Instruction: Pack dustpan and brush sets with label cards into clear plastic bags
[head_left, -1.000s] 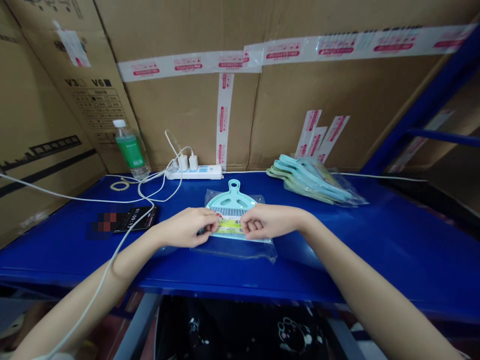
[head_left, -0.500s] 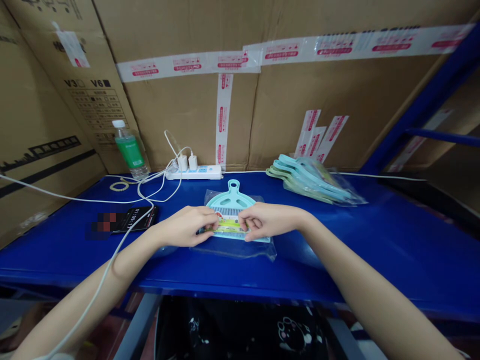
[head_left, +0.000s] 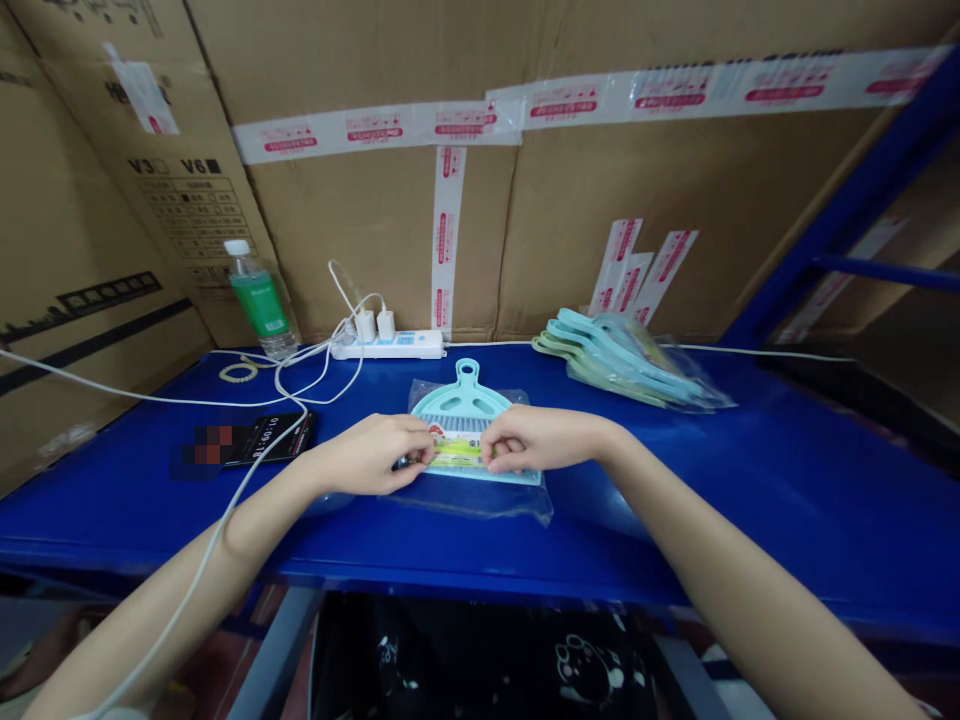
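- dustpan [head_left: 468, 394]: smooth plastic
- bag [head_left: 472, 500] around it: clear film, shiny, wrinkled
- tabletop [head_left: 750, 480]: smooth, glossy
- cardboard wall [head_left: 352, 220]: matt paperboard
- tape [head_left: 448, 240]: glossy film
- bottle [head_left: 260, 300]: clear plastic, smooth

Light-blue dustpan [head_left: 468, 400] flat on blue table [head_left: 720, 520], handle pointing away, clear plastic bag [head_left: 480, 502] around it, bright label [head_left: 457, 451] across the bristles. Left hand [head_left: 394, 453] at label's left end, right hand [head_left: 525, 440] at its right, fingers curled on both; can't tell if they're pinching. Bagged blue and green dustpans [head_left: 622, 358] piled back right. Back left: bottle [head_left: 260, 302] upright, power strip [head_left: 397, 346] with two white plugs [head_left: 386, 324]. Phone [head_left: 274, 438] left of left hand, white cable [head_left: 251, 473] across it. Cardboard [head_left: 337, 225] behind.
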